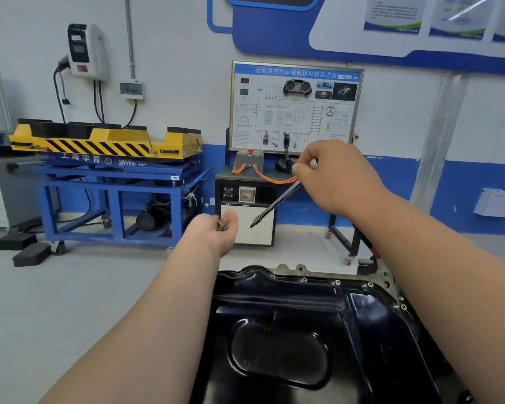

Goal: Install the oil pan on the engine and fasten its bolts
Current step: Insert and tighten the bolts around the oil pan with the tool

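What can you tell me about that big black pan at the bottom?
The pan is glossy black, apparently painted pressed metal, with stepped walls and an oval shape pressed into its middle. It lies bottom-up on a grey metal engine, its flat rim carrying small bolts along the far edge. Neither hand touches it: the left hand, pinching a small dark part, and the right hand, gripping a thin tool, are raised above it.
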Demonstrator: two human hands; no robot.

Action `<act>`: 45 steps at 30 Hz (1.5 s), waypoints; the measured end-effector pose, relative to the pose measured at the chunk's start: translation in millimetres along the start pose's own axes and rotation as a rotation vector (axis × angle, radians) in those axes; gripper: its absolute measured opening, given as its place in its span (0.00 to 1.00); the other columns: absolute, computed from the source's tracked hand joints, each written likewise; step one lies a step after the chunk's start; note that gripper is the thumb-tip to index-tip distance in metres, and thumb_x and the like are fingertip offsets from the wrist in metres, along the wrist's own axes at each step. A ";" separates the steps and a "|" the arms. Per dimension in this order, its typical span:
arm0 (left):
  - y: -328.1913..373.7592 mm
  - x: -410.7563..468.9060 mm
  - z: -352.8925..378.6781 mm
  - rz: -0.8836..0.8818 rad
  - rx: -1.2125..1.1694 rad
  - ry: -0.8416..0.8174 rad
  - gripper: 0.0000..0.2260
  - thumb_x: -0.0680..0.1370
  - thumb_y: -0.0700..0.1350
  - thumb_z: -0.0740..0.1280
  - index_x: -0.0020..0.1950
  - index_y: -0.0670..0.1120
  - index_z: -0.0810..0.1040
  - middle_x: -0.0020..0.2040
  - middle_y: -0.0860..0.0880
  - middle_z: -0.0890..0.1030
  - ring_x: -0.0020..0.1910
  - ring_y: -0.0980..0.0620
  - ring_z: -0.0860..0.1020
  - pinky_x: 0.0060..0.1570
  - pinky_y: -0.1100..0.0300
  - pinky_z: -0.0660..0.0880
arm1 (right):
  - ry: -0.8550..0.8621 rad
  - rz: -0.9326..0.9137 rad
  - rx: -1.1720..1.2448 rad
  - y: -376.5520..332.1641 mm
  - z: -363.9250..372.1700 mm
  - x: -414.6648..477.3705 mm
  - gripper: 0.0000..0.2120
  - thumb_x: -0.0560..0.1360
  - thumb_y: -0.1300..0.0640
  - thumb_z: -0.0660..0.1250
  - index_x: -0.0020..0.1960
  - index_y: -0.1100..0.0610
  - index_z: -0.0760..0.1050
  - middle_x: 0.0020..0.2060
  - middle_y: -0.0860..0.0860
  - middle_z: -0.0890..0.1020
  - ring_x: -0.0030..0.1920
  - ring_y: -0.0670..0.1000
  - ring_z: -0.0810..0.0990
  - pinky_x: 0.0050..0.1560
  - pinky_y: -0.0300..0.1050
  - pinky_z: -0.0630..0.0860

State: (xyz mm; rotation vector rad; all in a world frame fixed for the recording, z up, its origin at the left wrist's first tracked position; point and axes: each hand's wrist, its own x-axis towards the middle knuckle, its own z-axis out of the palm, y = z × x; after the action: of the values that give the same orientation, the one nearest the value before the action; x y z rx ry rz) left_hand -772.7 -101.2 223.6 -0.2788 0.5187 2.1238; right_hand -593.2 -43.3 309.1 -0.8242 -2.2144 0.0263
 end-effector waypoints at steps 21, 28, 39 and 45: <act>-1.0 28.3 -24.1 0.308 1.758 -0.197 0.11 0.78 0.37 0.56 0.51 0.41 0.79 0.39 0.46 0.73 0.34 0.49 0.70 0.30 0.59 0.67 | -0.009 0.147 0.147 16.7 89.0 13.0 0.06 0.77 0.48 0.60 0.44 0.46 0.75 0.45 0.48 0.80 0.45 0.52 0.77 0.45 0.50 0.77; 5.7 33.4 -38.4 0.430 2.218 -0.313 0.09 0.79 0.43 0.61 0.58 0.52 0.73 0.38 0.57 0.84 0.38 0.58 0.76 0.40 0.60 0.70 | -0.004 0.154 0.082 17.6 108.1 -3.6 0.06 0.78 0.47 0.57 0.48 0.45 0.72 0.40 0.47 0.80 0.39 0.53 0.77 0.38 0.47 0.74; 11.3 25.3 -40.8 0.302 2.243 -0.385 0.07 0.75 0.53 0.68 0.41 0.51 0.82 0.30 0.57 0.81 0.31 0.57 0.74 0.34 0.62 0.67 | -0.011 0.110 0.050 19.2 112.0 -16.3 0.07 0.78 0.45 0.56 0.48 0.44 0.71 0.38 0.46 0.79 0.40 0.52 0.76 0.36 0.45 0.69; 14.7 30.1 -42.4 0.075 2.015 -0.426 0.10 0.76 0.40 0.62 0.42 0.47 0.83 0.29 0.53 0.80 0.22 0.55 0.64 0.20 0.66 0.56 | 0.007 0.109 0.073 20.8 111.3 -17.4 0.06 0.78 0.45 0.57 0.47 0.44 0.71 0.35 0.44 0.77 0.37 0.50 0.76 0.35 0.44 0.70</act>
State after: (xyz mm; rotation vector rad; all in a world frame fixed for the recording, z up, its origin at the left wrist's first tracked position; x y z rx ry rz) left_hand -801.7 -106.3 178.3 1.2507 1.9602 0.7824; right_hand -647.0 -11.4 213.0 -0.9018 -2.1465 0.1564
